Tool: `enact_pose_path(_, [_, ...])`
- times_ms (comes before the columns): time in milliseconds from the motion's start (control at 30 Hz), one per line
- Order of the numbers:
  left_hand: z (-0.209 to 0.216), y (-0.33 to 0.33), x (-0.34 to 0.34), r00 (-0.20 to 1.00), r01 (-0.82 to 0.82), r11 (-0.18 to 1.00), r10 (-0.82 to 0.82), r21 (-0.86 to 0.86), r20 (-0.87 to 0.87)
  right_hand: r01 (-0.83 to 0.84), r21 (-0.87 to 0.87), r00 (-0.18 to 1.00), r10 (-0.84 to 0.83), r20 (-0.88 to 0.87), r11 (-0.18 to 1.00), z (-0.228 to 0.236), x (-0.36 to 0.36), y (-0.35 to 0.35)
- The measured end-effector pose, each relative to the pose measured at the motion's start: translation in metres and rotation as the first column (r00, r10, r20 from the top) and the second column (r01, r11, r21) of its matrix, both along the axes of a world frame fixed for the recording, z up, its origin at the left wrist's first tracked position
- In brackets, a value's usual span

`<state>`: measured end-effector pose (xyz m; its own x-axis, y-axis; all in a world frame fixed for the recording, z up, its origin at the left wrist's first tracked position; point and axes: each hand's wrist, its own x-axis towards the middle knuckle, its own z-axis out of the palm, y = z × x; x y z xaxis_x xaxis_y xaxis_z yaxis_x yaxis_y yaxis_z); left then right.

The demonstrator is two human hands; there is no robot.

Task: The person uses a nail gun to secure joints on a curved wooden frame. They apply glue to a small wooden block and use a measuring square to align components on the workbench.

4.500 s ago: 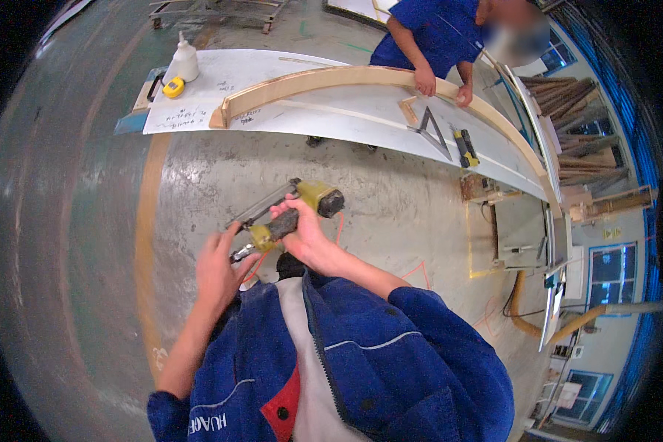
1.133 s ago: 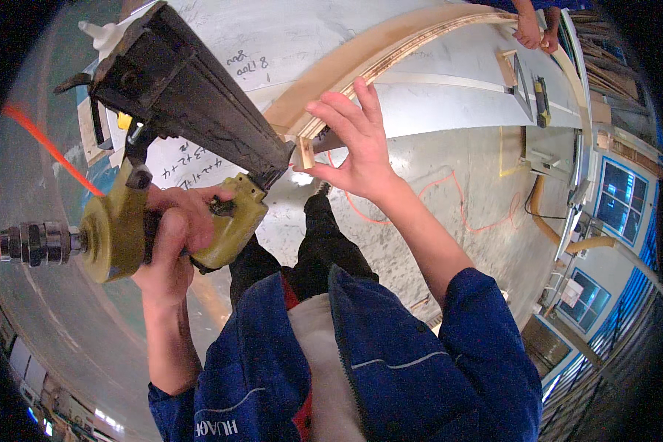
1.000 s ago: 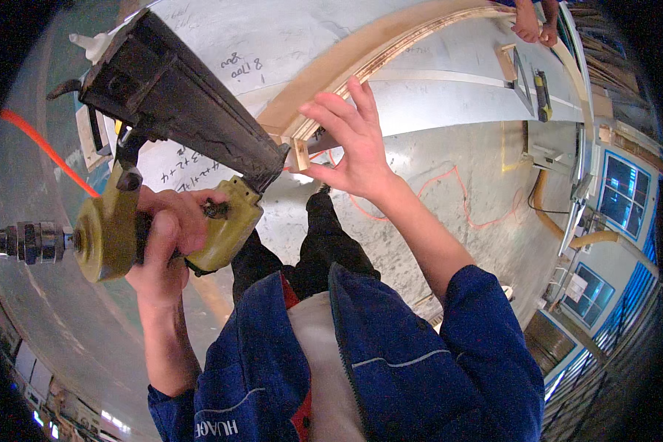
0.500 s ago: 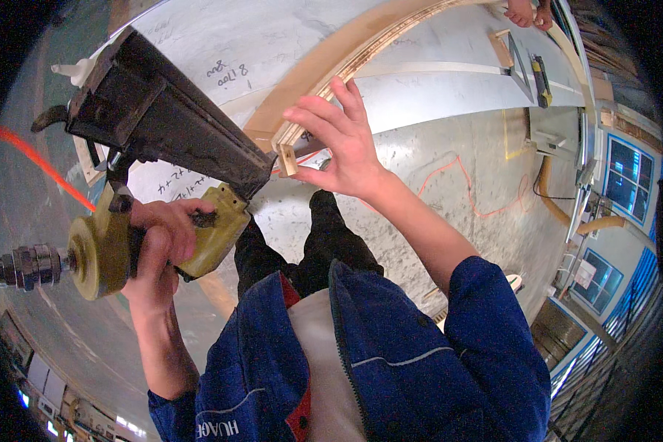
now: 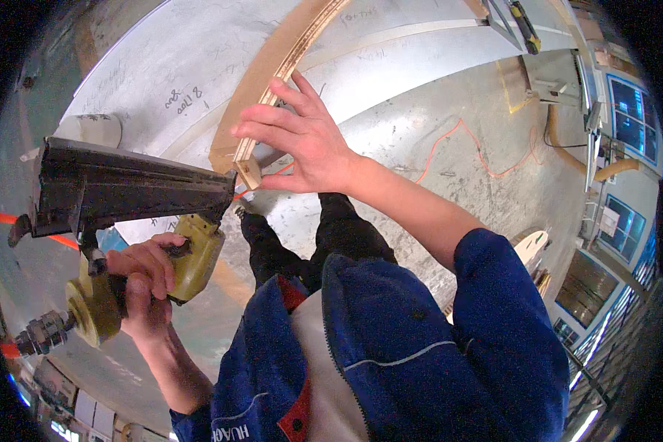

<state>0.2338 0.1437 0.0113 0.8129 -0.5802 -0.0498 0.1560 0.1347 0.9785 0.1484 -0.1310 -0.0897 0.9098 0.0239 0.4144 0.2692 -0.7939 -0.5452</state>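
My left hand [image 5: 146, 283] is wrapped round the grip of an olive-yellow nail gun [image 5: 129, 188] with a long black magazine. The gun's nose touches or sits very close to the end of a curved plywood strip [image 5: 302, 46]; I cannot tell which. A small wood block [image 5: 250, 174] is at that end of the strip. With my right hand [image 5: 313, 147] I grip the strip near the block, fingers over its edge and thumb against the block's lower side. The strip's far end runs out of view at the top.
A white work surface [image 5: 155, 66] with handwritten marks lies beneath the strip. On it at the upper right is a yellow-and-black cutter knife [image 5: 525, 28]. An orange air hose [image 5: 62, 239] runs to the gun, and an orange line [image 5: 436, 147] snakes over the floor.
The gun's magazine has swung down to nearly level, its nose still by the strip's end. Strip, hands and gun sit further left in view. Another person's hands at the upper right are out of sight.
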Motion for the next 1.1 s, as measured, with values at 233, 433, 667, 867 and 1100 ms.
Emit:
enact_pose_path(233, [-0.0019,-0.0010,-0.0010,0.999,0.053,0.998,-0.053,-0.019,0.001,0.002,0.005,1.000,-0.002,-0.021,1.000,0.0037,-0.0010,-0.0011])
enact_pose_path(433, [-0.0004,-0.0012,0.0018,0.998,0.056,0.998,-0.056,0.003,0.004,0.007,-0.019,1.000,-0.007,-0.029,1.000,-0.0006,-0.0007,-0.0006])
enact_pose_path(667, [-0.0030,-0.0002,0.0031,0.998,0.063,0.998,-0.063,-0.027,0.001,0.006,-0.020,1.000,-0.006,-0.025,1.000,-0.0004,-0.0012,-0.0004])
enact_pose_path(867, [-0.0031,0.0004,0.0069,0.997,0.072,0.997,-0.071,-0.035,0.017,-0.002,-0.003,1.000,0.002,-0.021,1.000,-0.0013,0.0001,-0.0007])
enact_pose_path(1100, [-0.0040,0.0000,0.0088,0.996,0.089,0.995,-0.089,-0.038,0.009,0.001,0.000,1.000,-0.001,-0.002,1.000,-0.0039,-0.0015,-0.0016])
